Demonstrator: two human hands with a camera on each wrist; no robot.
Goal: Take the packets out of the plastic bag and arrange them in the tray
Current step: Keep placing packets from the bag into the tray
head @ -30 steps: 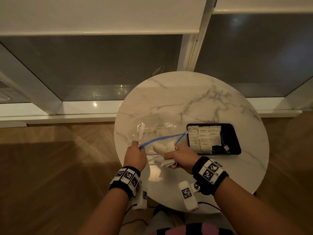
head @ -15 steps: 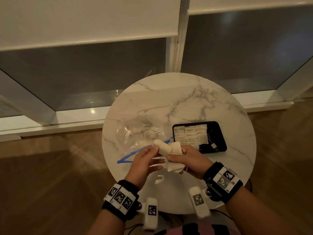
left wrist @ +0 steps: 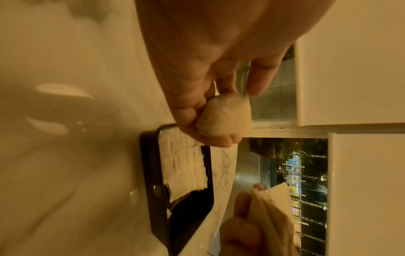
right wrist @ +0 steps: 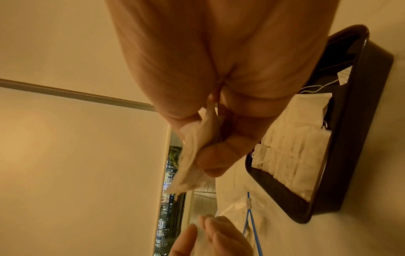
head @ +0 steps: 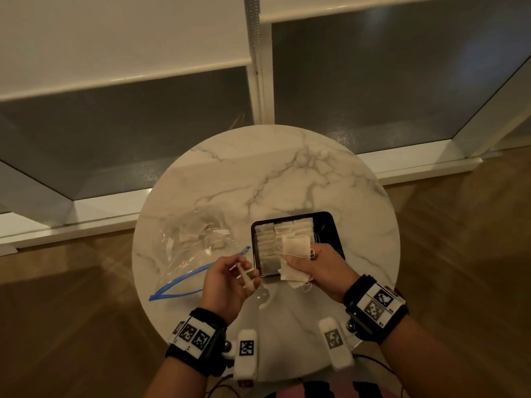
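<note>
My right hand (head: 317, 261) grips a small bunch of white paper packets (head: 296, 258) just over the near left corner of the black tray (head: 333, 225); the right wrist view shows the same packets (right wrist: 192, 155) pinched between thumb and fingers. My left hand (head: 230, 278) pinches one packet (head: 248, 278) at the tray's near left edge, and that packet (left wrist: 225, 116) shows between its fingertips in the left wrist view. Rows of packets (head: 284, 232) fill the tray's left part. The clear plastic bag (head: 195, 245) with a blue zip strip (head: 184, 282) lies flat on the table, left of the tray, with some packets inside.
The round marble table (head: 287, 173) stands against a window wall with white frames (head: 258, 90). The tray's right part (head: 329, 234) is bare black apart from strings and a tag. Wooden floor (head: 459, 254) surrounds the table. The table edge lies close to my wrists.
My left hand has let go of the bag's zip edge and taken one packet. My right hand has carried its bunch of packets right, from the bag mouth to the tray. The bag lies flat.
</note>
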